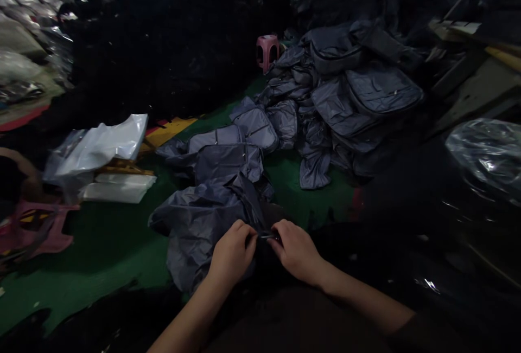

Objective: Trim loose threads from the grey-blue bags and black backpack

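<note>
Low in the middle of the view, my left hand (235, 250) and my right hand (296, 249) face each other a small gap apart, both closed in a pinch. A small, thin grey piece (265, 236) spans the gap between my fingertips; it is too dark and small to name. Crumpled grey fabric (195, 223) lies just beyond and beside my left hand. Further off are flat grey bags with zippers (230, 160), joined to or touching that fabric; I cannot tell which.
A heap of grey bags (334, 87) lies at the upper right. A pink stool (267, 52) stands behind it, another pink stool (44, 228) at the left. White plastic sheets (106, 141) lie left on the green floor (118, 233). A person's arm (20, 163) shows far left.
</note>
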`<state>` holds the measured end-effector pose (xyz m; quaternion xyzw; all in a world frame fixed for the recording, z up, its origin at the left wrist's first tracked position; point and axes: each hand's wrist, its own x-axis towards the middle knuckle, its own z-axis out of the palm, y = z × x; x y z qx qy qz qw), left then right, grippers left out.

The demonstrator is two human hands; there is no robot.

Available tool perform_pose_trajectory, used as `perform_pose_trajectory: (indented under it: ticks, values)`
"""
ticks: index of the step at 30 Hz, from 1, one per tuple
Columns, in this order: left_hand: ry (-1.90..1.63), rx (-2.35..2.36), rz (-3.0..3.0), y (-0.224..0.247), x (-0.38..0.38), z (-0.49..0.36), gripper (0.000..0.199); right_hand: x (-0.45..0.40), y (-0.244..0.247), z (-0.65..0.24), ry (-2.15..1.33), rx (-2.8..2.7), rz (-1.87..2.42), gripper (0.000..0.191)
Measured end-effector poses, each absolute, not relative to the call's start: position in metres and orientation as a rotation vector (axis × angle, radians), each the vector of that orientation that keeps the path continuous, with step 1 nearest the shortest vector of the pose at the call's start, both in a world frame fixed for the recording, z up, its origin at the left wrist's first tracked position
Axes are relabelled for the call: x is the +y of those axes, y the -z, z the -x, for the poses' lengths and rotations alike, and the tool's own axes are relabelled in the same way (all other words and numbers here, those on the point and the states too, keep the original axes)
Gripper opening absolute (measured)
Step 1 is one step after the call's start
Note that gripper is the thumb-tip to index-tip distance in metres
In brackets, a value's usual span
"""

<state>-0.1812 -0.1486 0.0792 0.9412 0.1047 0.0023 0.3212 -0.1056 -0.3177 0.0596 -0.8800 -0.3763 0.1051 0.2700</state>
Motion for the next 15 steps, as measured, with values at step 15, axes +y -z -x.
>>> perform_pose_trajectory:
  ticks: [15]
  values:
    - [-0.793, 1.220, -2.260, -0.086, -0.068, 0.237, 0.052, -0.308, -0.030, 0.088, -0.528, -0.364, 1.840, 0.027]
